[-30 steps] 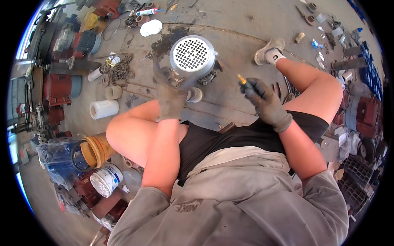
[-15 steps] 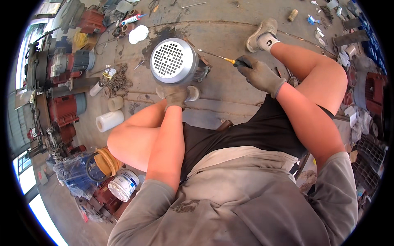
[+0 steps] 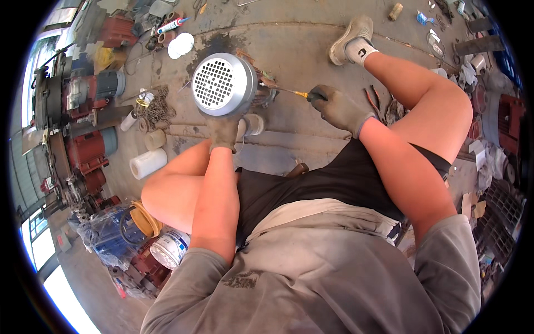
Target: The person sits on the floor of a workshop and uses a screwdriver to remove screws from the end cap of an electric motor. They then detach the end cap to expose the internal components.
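far out to the left of our left hand we see red machine parts stacked along the wall, and nearer in a white roll and a heap of rusty chain lying on the concrete floor. below that hand, beside our bare knee, sit an orange coil and a white tin.

our left hand, in a dirty grey glove, is closed against the lower edge of the electric motor, fingers curled under its rim. the motor lies on the floor just above this hand, its round silver fan cover with a grid of holes facing up at us. a small pale cylinder sits just to the right of the hand, touching or nearly touching it; we cannot tell which.

between our two hands runs a screwdriver with a yellow and black handle, its thin shaft reaching left to the motor's side.

our right hand, also gloved, is clenched around the screwdriver handle. beyond it, up and to the right, our foot in a pale shoe rests on the floor, and scattered tools lie just right of the hand, beside our leg.
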Demonstrator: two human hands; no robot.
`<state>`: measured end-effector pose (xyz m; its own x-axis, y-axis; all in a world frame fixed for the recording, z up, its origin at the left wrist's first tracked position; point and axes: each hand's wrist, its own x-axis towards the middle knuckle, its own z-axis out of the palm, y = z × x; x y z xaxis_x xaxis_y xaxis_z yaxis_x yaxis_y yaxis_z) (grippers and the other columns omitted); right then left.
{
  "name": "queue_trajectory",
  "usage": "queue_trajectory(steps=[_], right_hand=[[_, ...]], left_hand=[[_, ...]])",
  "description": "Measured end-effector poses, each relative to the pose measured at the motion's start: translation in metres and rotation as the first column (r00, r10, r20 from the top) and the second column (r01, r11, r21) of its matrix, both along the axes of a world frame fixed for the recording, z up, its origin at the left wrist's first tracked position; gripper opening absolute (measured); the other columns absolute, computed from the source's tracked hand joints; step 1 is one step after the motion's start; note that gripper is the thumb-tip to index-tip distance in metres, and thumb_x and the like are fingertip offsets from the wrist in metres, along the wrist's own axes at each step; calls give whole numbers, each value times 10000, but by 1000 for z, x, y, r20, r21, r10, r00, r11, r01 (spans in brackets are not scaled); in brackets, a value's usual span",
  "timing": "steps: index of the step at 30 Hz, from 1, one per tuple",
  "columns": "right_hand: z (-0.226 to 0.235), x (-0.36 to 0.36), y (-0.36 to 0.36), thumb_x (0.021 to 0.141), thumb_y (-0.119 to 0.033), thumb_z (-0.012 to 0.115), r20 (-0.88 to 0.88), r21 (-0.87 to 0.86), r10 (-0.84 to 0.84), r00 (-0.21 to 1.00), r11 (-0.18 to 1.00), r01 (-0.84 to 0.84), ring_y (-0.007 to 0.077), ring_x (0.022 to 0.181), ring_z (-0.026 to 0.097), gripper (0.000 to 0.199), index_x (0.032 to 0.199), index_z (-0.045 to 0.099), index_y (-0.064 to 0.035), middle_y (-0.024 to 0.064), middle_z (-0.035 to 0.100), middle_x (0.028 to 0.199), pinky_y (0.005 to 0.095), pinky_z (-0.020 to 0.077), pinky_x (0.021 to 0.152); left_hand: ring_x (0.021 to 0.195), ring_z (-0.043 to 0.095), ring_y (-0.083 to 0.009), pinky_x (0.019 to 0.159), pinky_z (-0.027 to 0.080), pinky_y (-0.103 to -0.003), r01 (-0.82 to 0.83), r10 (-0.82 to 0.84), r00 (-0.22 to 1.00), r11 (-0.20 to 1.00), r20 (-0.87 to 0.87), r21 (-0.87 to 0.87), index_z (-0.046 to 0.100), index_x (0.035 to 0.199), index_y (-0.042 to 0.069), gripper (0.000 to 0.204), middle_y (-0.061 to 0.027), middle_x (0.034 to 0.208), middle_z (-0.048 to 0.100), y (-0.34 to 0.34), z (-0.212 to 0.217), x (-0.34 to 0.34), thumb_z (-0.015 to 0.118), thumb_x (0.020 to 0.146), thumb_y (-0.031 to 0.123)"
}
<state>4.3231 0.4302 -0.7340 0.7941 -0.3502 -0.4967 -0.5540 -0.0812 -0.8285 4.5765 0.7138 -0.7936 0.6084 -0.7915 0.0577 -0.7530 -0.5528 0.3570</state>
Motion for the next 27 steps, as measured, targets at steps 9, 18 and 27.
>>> queue_trajectory(steps=[9, 18, 27], right_hand=[[22, 18, 13, 1048, -179, 630, 86, 102, -223, 971, 971, 214, 172, 731, 637, 309, 1300, 672, -5, 99, 676, 958, 358, 545, 703], [29, 52, 17, 1063, -163, 608, 74, 134, -215, 974, 970, 204, 118, 685, 557, 264, 1287, 679, -41, 36, 615, 886, 318, 491, 639], [17, 65, 28, 1068, -158, 614, 74, 192, -248, 966, 954, 230, 94, 688, 513, 229, 1256, 678, -44, 16, 601, 892, 288, 448, 607]], left_hand=[[1489, 432, -360, 1294, 243, -494, -547, 308, 830, 613, -466, -570, 344, 1623, 2, 989, -165, 1615, 484, -45, -16, -70, 886, 906, 416], [1520, 425, -287, 1300, 300, -433, -401, 383, 916, 859, -122, -318, 117, 1671, 1, 1201, -185, 1659, 414, -55, -53, -45, 943, 847, 284], [1429, 528, -319, 1235, 381, -446, -627, 238, 712, 638, -661, -447, 350, 1586, -59, 1076, -208, 1507, 578, -57, 34, 12, 999, 787, 252]])
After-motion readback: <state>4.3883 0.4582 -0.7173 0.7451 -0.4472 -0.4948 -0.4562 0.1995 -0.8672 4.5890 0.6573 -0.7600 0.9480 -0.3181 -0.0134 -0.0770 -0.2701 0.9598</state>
